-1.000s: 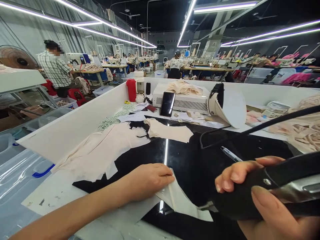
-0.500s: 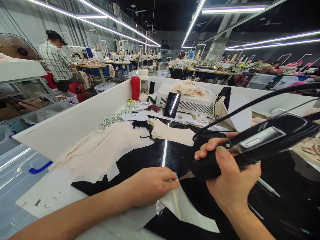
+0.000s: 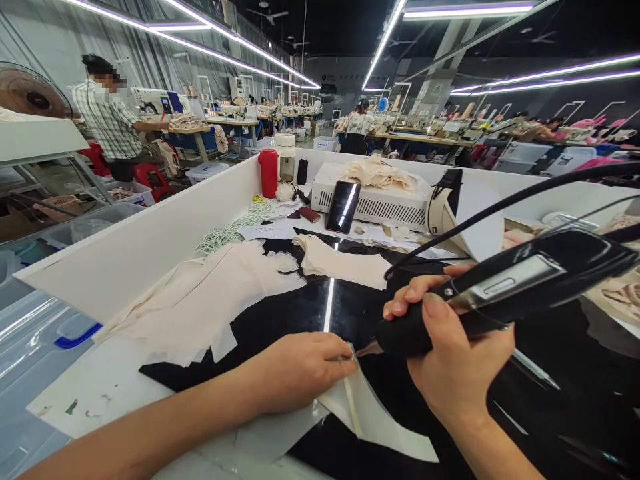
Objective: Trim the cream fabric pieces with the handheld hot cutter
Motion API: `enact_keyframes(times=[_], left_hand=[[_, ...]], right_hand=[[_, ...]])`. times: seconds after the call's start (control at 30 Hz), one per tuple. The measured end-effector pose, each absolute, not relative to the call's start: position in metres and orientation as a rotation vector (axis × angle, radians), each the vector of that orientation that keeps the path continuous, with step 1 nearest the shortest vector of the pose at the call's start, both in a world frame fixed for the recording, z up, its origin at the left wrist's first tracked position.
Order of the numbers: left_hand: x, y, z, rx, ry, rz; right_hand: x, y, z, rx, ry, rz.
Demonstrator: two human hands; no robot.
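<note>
Here glossy black worktop (image 3: 300, 313), factory hall; left hand (image 3: 300, 370) pinching fabric piece (image 3: 373, 417), right hand (image 3: 450, 353) gripping cutter (image 3: 505, 283).

The left hand (image 3: 295, 370) hides the cloth piece's (image 3: 380, 420) near corner.

Phone (image 3: 342, 206) behind fabric pc (image 3: 345, 265)
</note>
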State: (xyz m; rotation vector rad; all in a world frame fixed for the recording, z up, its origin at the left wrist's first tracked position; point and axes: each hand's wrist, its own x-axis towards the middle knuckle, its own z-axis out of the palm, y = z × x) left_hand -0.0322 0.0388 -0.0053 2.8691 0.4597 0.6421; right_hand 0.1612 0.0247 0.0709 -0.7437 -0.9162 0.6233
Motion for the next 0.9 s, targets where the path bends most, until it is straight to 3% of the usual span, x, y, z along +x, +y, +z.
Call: enact_keyframes(times=[0.9], left_hand=[[-0.039, 0.042, -0.002, 2.941, 0.399, 0.64]], right_hand=[[0.164, 0.011, 0.067, -0.739, -0.944, 0.627]])
